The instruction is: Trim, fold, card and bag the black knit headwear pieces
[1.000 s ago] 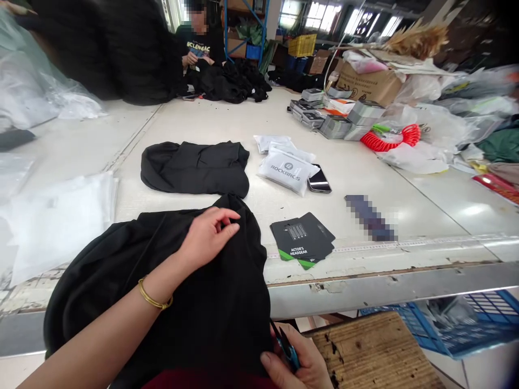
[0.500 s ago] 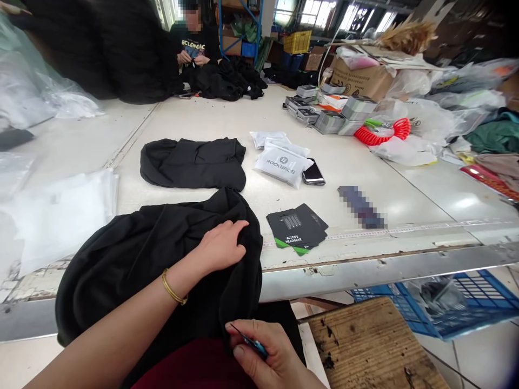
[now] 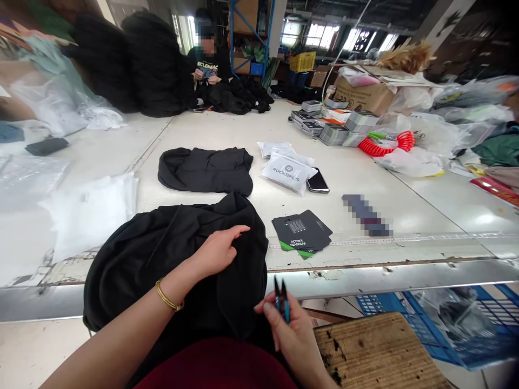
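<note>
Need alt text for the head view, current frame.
A person's right hand holds small blue-handled snips upright while the left hand, with a gold bangle, rests on a bunched black garment. Beyond, on a white table, lie another black garment, a white ROCKBROS packet, a phone and black Actor's Headgear cards; a co-worker sits at the far end.
</note>
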The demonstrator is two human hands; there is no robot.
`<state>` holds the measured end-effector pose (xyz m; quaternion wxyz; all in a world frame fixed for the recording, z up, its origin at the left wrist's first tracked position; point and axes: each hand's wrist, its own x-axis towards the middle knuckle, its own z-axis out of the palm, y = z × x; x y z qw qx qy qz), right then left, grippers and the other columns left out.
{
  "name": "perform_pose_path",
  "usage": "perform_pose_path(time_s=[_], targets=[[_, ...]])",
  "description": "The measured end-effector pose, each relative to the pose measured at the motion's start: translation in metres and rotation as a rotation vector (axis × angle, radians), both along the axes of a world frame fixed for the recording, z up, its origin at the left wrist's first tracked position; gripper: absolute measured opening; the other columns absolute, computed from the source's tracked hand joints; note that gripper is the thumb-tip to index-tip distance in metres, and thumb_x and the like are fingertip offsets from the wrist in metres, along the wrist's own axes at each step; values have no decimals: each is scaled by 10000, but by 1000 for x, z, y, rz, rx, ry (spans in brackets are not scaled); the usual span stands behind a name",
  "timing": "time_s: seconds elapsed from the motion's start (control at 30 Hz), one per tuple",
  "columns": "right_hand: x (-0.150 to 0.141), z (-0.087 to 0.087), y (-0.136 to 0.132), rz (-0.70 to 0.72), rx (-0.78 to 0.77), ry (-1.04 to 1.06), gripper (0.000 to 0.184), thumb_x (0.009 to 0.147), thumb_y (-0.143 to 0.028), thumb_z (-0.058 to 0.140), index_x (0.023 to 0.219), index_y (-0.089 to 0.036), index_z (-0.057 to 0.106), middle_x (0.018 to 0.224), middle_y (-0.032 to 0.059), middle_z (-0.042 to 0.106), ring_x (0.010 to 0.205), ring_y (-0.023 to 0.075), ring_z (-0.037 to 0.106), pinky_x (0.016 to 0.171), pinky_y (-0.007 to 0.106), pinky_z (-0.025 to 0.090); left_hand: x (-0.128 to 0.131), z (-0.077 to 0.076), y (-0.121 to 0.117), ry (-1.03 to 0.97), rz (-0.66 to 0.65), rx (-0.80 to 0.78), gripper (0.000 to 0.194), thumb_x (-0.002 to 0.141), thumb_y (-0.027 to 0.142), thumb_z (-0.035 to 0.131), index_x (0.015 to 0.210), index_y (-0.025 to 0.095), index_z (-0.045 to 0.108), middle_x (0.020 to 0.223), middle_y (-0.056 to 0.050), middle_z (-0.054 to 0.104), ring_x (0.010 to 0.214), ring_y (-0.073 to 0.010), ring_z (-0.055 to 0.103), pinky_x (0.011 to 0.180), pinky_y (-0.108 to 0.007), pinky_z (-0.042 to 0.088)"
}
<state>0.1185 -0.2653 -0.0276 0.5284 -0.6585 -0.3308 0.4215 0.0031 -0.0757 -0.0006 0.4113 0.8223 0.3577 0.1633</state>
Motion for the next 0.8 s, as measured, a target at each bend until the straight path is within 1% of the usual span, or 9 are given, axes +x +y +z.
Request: perform_pose_path(time_s=[0.07, 0.13, 0.27, 0.33, 0.4, 0.5, 0.57, 0.67, 0.8], targets=[[11, 4, 18, -94, -7, -85, 241, 761, -424, 621, 815, -199, 556, 734, 32, 665, 680, 179, 621, 664, 290, 489, -13, -3, 5, -218, 134, -234, 523, 659, 50, 466, 1149, 204, 565, 956, -51, 670, 878, -186, 639, 860, -354, 485], [20, 8, 42, -99, 39, -183, 215, 743, -375, 637, 840, -207, 544, 769, 23, 661, 707, 177, 623, 682, 289, 491, -27, -3, 9, -419, 304, -391, 445, 647, 76, 518, 1077, 170, 582, 853, -36, 680, 776, -162, 646, 791, -326, 511], [22, 5, 89, 72, 134, -437, 232, 749, -248, 592, 972, -224, 535, 913, 33, 679, 846, 203, 632, 780, 337, 474, -45, 1, 2, -639, 528, -482, 377, 613, 85, 586, 983, 158, 609, 782, -13, 677, 694, -124, 624, 681, -253, 510], [20, -2, 105, 182, 132, -604, 228, 761, -205, 546, 988, -222, 550, 921, 42, 683, 857, 218, 633, 780, 357, 467, -52, 4, -3, -687, 574, -454, 331, 625, 98, 602, 951, 153, 618, 798, -21, 678, 720, -131, 628, 662, -243, 510], [22, -10, 112, 234, 137, -696, 191, 789, -210, 501, 968, -217, 569, 891, 46, 684, 823, 218, 637, 750, 351, 470, -62, 7, -4, -739, 637, -374, 278, 644, 119, 618, 920, 155, 624, 819, -26, 676, 761, -144, 633, 660, -242, 513], [33, -19, 112, 199, 144, -653, 159, 810, -276, 497, 937, -216, 573, 852, 36, 684, 763, 198, 644, 719, 323, 481, -87, 10, -1, -793, 754, -264, 236, 664, 148, 640, 900, 165, 625, 849, -24, 669, 805, -149, 633, 664, -233, 514], [43, -23, 107, 180, 116, -588, 170, 801, -318, 524, 927, -214, 571, 813, 30, 681, 742, 196, 645, 715, 318, 488, -104, 8, 2, -777, 812, -256, 226, 670, 170, 654, 894, 167, 625, 856, -23, 665, 819, -152, 633, 671, -232, 514], [51, -25, 99, 194, 86, -522, 254, 784, -339, 557, 1002, -209, 558, 824, 34, 682, 771, 202, 647, 735, 326, 498, -119, 2, 1, -707, 840, -248, 209, 679, 201, 660, 882, 171, 624, 872, -24, 661, 838, -164, 633, 721, -263, 518], [42, -24, 97, 238, 129, -574, 341, 785, -292, 561, 1117, -219, 526, 984, 52, 680, 914, 207, 634, 837, 351, 476, -111, -6, -7, -417, 781, -46, 180, 741, 237, 611, 913, 195, 644, 940, -38, 667, 886, -189, 622, 849, -347, 491]])
